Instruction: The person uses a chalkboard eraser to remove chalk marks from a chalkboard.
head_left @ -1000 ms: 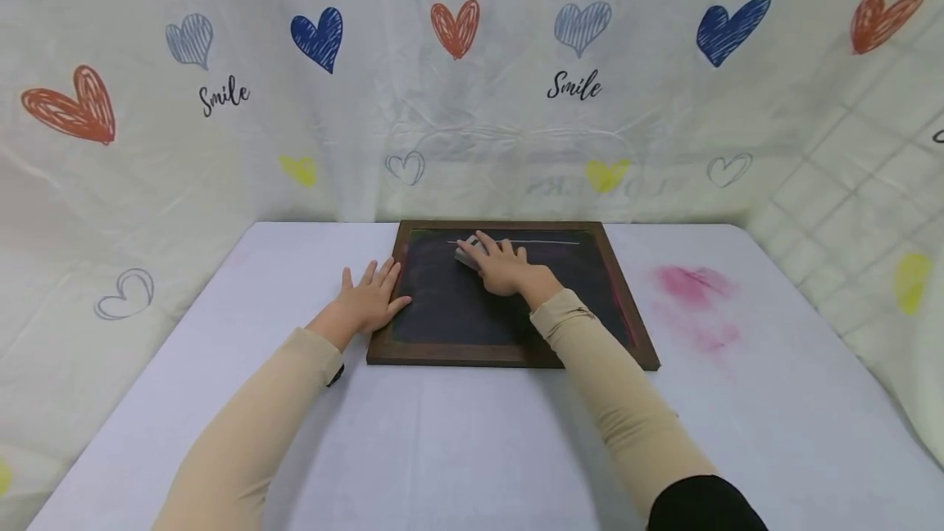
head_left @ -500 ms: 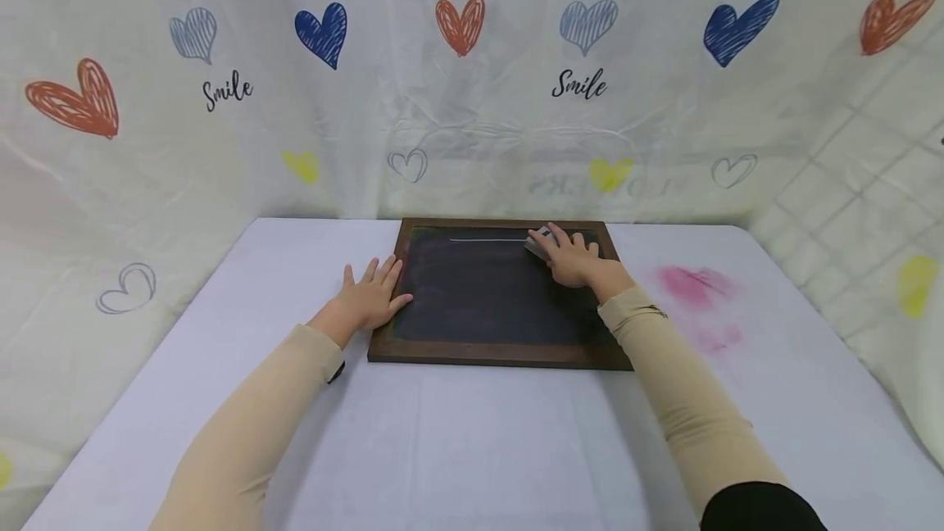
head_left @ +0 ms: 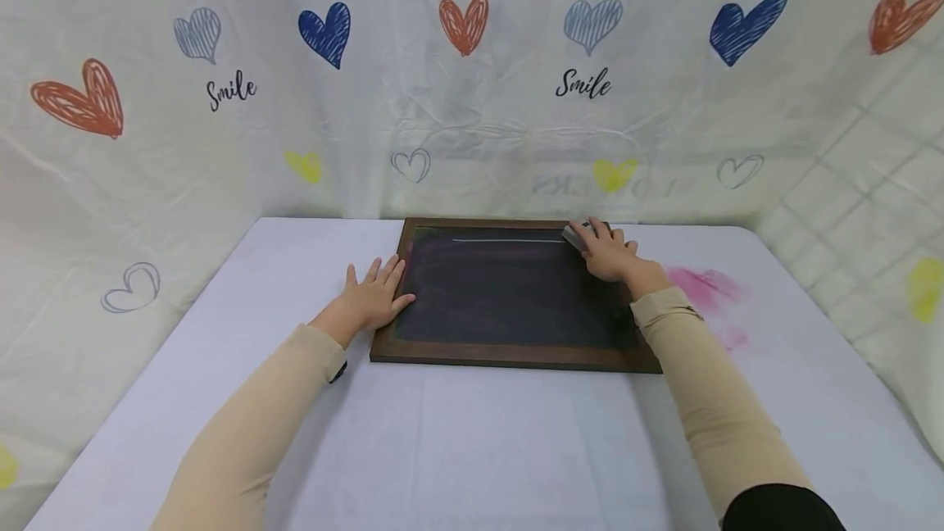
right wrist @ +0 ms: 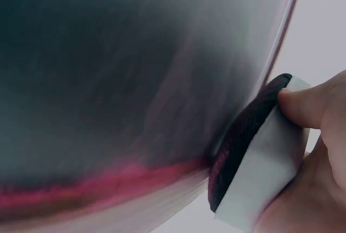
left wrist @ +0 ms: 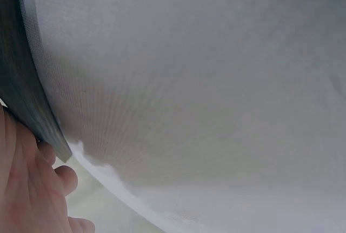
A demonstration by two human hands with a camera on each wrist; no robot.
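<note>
A chalkboard (head_left: pixel 509 293) with a brown wooden frame lies on the white-covered table. My left hand (head_left: pixel 369 297) rests with spread fingers on its left frame edge; in the left wrist view the hand (left wrist: pixel 32 190) shows beside the dark frame (left wrist: pixel 27 76). At the board's far right corner my right hand (head_left: pixel 610 254) grips a chalkboard eraser (head_left: pixel 574 238). The right wrist view shows this eraser (right wrist: pixel 265 157), pale-backed with a dark felt face, pinched by thumb and fingers against the board near pink chalk smears (right wrist: pixel 124 176). A thin white line (head_left: pixel 505 240) runs along the board's top.
Pink chalk stains (head_left: pixel 708 289) mark the tablecloth (head_left: pixel 501 449) right of the board. Behind the table hangs a white curtain (head_left: pixel 509 105) printed with hearts and "Smile".
My right hand has slid the eraser rightward along the top of the board, from left of centre to the far right corner. The left hand stays on the frame.
</note>
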